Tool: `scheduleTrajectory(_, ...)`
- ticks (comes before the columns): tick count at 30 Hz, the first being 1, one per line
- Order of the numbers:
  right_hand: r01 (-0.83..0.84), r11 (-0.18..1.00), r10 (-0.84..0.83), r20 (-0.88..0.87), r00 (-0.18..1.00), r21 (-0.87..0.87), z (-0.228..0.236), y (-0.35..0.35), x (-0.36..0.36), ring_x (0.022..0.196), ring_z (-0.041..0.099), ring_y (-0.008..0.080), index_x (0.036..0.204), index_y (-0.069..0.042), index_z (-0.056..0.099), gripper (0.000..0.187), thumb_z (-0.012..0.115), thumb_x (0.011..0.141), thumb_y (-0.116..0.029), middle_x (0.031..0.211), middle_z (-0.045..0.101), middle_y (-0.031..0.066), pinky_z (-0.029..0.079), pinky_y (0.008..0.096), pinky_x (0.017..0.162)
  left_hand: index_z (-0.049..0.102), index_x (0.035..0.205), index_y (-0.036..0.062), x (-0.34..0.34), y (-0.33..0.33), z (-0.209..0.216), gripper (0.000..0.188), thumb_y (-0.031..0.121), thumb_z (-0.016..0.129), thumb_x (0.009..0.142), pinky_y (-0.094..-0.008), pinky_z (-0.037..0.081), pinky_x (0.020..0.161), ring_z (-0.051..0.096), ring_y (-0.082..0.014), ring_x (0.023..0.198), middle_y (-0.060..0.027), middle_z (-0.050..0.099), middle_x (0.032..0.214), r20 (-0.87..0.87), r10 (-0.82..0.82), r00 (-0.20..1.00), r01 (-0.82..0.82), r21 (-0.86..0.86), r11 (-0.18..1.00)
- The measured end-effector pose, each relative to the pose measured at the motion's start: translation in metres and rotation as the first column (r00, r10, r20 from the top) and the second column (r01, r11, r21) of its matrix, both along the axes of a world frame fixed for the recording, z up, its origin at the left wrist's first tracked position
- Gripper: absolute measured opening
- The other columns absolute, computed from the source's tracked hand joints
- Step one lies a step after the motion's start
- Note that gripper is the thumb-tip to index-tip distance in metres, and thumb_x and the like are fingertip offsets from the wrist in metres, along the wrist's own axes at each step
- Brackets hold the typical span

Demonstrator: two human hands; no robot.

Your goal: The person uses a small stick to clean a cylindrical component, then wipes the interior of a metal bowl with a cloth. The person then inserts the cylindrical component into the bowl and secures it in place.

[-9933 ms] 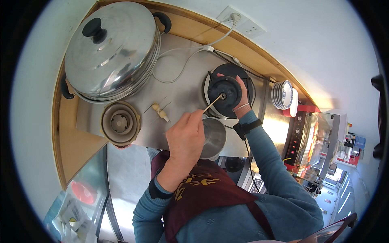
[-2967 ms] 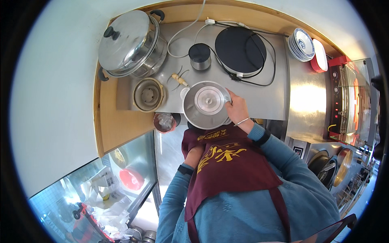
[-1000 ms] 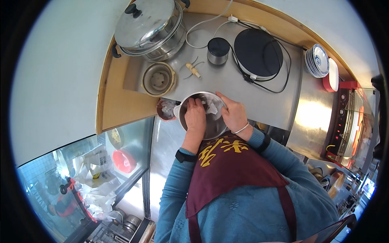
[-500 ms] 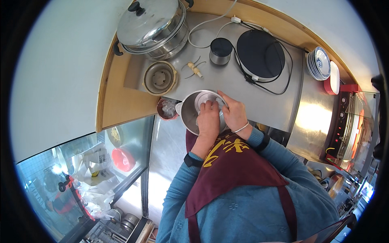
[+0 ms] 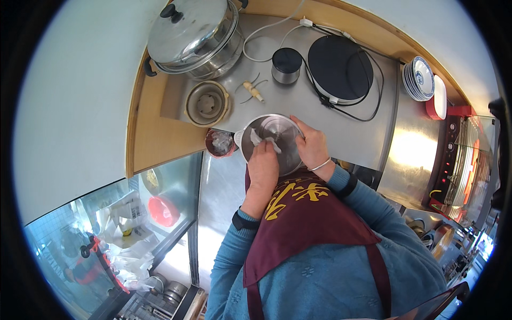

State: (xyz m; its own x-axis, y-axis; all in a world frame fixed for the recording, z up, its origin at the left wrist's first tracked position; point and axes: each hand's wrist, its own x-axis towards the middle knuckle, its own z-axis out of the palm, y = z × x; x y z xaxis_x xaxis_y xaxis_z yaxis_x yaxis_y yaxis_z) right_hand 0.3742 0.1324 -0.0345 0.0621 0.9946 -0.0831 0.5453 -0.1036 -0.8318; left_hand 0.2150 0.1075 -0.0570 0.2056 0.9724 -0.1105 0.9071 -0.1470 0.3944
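Note:
A round stainless steel bowl [image 5: 290,154] with a pale side handle is tilted in front of me at the counter's near edge. My right hand [image 5: 313,148] grips its right rim, thumb along the edge. Inside the bowl, my left hand [image 5: 263,164] is closed on a crumpled white tissue [image 5: 273,144], whose ends stick out past the fingers. Beyond the bowl lies a chopper blade [image 5: 253,92] with a cream-coloured shaft and curved metal arms. A brownish round lid-like part [image 5: 224,109] with a recessed centre rests left of the blade.
A large lidded steel pot [image 5: 213,58] stands far left. A black-topped motor unit [image 5: 286,66] and a round black hotplate [image 5: 340,69] with cables are at the back. Stacked bowls [image 5: 421,80] and a glowing oven [image 5: 453,165] are right. A bin [image 5: 220,143] with a plastic liner hangs low left.
My left hand has shifted left and slightly down inside the bowl, and the white tissue now shows more. My right hand has moved a little right along the rim.

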Motion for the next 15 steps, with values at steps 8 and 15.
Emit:
scheduleTrajectory(8,-0.009,1.0,0.009,-0.005,1.0,0.015,0.001,-0.001,-0.005,0.087,0.064,0.0443,0.127,-0.008,0.062,0.049,0.054,0.08,-0.001,0.098,0.067,0.0265,0.053,0.0482,0.078,0.066,0.104,0.0001,0.0,0.015,-0.03,0.021,0.009,0.063,0.085,-0.0464,0.053,0.086,0.056,-0.036,0.109,-0.0163,0.059,0.114,-0.135,0.05,0.99,-0.039,0.089,0.995)
scheduleTrajectory(15,0.021,0.992,-0.019,-0.019,1.0,0.126,-0.006,0.0,-0.005,0.054,0.057,0.0334,0.128,-0.01,0.064,0.052,0.052,0.079,0.001,0.075,0.059,0.0251,0.048,0.0383,0.056,0.065,0.101,0.0015,-0.005,0.01,-0.025,0.02,0.003,0.06,0.082,-0.0461,0.054,0.084,0.054,-0.0358,0.11,-0.0156,0.056,0.114,0.026,0.094,0.995,-0.096,0.098,0.991)
